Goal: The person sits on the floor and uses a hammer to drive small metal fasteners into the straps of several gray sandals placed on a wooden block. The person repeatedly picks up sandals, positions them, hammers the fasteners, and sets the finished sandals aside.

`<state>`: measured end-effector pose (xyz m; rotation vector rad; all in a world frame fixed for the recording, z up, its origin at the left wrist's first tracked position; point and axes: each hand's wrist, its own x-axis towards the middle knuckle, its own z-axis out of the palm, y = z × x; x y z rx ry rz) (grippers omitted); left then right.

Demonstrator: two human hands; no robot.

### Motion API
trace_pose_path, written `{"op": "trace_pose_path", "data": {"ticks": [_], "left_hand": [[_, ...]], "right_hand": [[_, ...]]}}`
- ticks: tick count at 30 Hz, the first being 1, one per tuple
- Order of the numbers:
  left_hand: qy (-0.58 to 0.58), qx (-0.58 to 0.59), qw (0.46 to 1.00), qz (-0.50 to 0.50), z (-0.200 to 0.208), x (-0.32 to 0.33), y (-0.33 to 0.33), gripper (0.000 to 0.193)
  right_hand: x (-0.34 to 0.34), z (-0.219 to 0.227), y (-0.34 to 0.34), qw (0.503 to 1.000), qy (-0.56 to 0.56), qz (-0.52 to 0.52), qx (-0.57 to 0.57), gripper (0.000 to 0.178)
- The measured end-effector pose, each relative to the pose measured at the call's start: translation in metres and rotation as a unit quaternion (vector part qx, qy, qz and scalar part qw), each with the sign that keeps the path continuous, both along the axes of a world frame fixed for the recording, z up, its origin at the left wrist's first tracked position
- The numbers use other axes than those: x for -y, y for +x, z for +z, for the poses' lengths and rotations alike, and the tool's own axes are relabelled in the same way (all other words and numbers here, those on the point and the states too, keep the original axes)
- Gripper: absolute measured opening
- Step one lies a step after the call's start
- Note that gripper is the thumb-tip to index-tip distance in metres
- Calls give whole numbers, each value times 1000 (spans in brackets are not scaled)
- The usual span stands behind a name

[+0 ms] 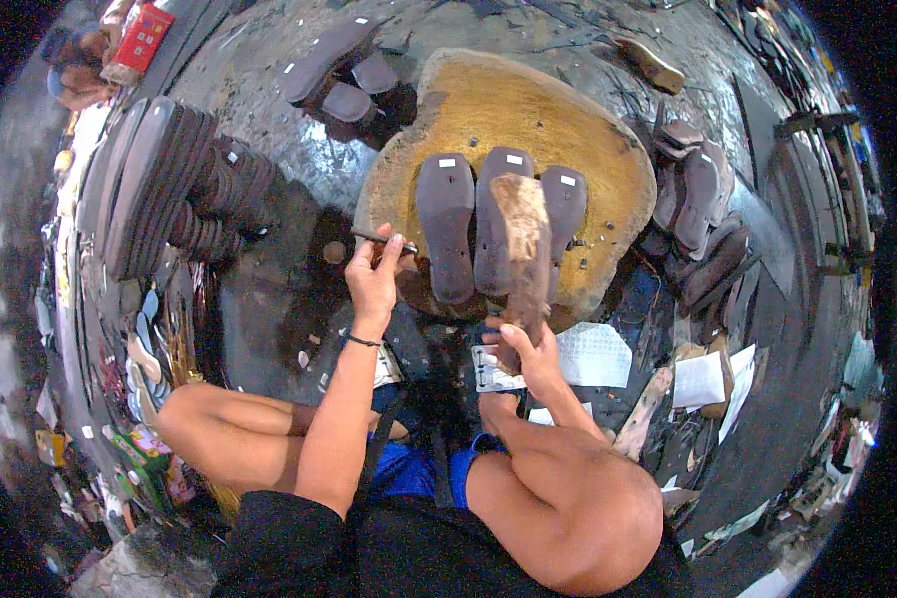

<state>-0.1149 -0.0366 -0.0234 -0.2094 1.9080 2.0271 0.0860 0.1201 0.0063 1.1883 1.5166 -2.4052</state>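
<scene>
My left hand is closed in a pinch around a thin dark rod-like tool, at the left edge of a round wooden block. Three dark brown shoe soles lie side by side on the block: a left sole, a middle sole and a right sole. Each has a small white label near its far end. My right hand grips the near end of a worn wooden club. The club extends over the middle and right soles and hides parts of both.
Stacked soles stand at the left, and more soles are heaped at the right. Several soles lie beyond the block. White sheets lie near my right hand. A red box is at the far left.
</scene>
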Motion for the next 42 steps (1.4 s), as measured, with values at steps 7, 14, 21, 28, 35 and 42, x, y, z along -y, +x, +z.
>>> {"op": "trace_pose_path", "data": {"ticks": [7, 14, 21, 28, 35, 42], "left_hand": [[22, -9, 999, -28, -10, -14, 11, 38], [-152, -139, 976, -70, 0, -17, 18, 24], [-230, -251, 936, -92, 3, -13, 21, 21], [-281, -323, 893, -136, -2, -14, 20, 20], [-198, -194, 950, -146, 10, -15, 17, 26], [485, 256, 829, 107, 42, 26, 8, 21]], "right_hand": [[-4, 22, 18, 998, -4, -27, 52, 35], [-1, 35, 17, 999, 27, 12, 27, 34], [-30, 156, -39, 980, 56, -31, -186, 46], [-50, 101, -51, 897, 346, 132, -242, 43], [-27, 43, 28, 999, -4, 43, -11, 28], [-78, -6, 96, 878, 414, -118, 209, 39]]}}
